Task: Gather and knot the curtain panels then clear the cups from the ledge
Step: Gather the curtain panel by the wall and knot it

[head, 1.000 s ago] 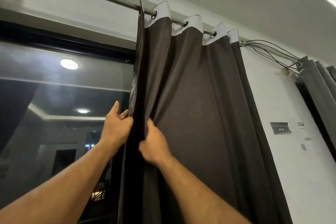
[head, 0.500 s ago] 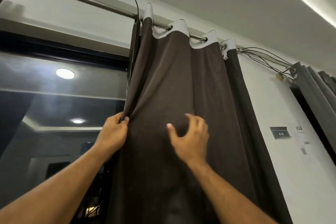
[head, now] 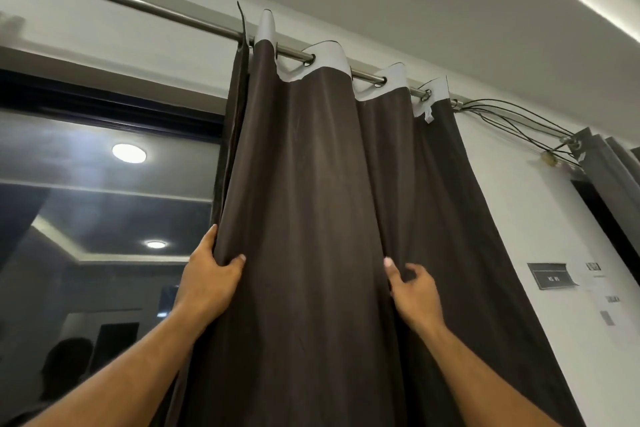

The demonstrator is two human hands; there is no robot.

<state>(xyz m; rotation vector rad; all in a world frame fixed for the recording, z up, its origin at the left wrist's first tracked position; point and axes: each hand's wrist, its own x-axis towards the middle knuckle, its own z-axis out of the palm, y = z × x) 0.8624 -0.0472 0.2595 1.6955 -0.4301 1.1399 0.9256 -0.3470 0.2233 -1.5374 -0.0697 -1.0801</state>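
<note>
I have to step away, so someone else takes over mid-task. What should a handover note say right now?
Left hand: grips the left edge of the brown curtain panel, thumb in front.
Right hand: fingers reach into a fold further right; a firm grip cannot be confirmed.
The panel hangs from the rod, partly bunched toward the right.
Done: gathering begun.
Left: finish gathering, knot, then clear the cups; no cups or ledge in view.
</note>
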